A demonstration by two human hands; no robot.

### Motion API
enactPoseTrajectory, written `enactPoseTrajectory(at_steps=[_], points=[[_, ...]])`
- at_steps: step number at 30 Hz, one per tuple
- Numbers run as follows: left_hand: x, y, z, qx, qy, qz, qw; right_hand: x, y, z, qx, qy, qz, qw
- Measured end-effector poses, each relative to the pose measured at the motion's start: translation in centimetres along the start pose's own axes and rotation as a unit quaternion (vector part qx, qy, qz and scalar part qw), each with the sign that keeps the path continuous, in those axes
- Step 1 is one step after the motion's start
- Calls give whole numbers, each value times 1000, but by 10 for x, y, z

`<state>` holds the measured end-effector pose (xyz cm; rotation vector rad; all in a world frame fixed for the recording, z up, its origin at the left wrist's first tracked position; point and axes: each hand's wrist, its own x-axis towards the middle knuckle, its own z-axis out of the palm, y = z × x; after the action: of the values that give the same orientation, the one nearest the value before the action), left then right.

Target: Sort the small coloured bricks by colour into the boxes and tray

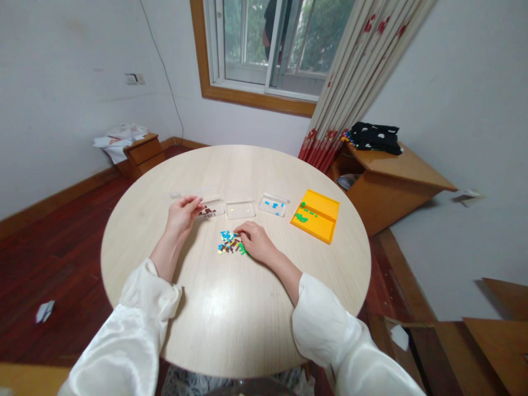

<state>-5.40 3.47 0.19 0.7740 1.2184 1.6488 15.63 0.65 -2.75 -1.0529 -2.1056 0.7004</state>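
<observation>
My left hand [182, 215] is held at the left clear tray [223, 208], its thumb and fingers pressed together at the tray's edge. Dark brown pieces [208, 211] lie in that tray; whether the fingertips hold one cannot be made out. My right hand [256, 242] rests at the right side of a mixed pile of small blue, brown, green and yellow pieces [229, 242]. Its fingers are bent together over the pile, and anything between their tips is too small to name.
A middle clear tray [241, 216] holds a few pale yellow bits, and a right clear tray [274, 213] holds blue pieces. Green pieces [302, 218] lie in an open orange case [324, 228]. All stand on a round wooden table [223, 308]. A wooden cabinet [388, 187] stands beyond it.
</observation>
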Motion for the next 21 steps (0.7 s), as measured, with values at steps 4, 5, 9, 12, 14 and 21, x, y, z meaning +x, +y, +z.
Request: enactPoseTrajectory(at_steps=[4,5,9,12,14,21], points=[[12,-6,-14,192,92,125,969,0,1,0,1,-2,0,1000],[14,-7,-16,239,91,144,956,0,1,0,-1,-3,0,1000],[13,-10,-18,358,48,171,916,0,0,1,-1,-1,-4,1000],[10,-10,-15,404,24,170,898,1,-1,1,0,-2,-5,1000],[7,-9,-13,424,16,171,889,1,-2,1,-2,-4,-5,1000],[7,-13,-14,422,-7,173,890,1,-1,1,-2,-4,-8,1000]])
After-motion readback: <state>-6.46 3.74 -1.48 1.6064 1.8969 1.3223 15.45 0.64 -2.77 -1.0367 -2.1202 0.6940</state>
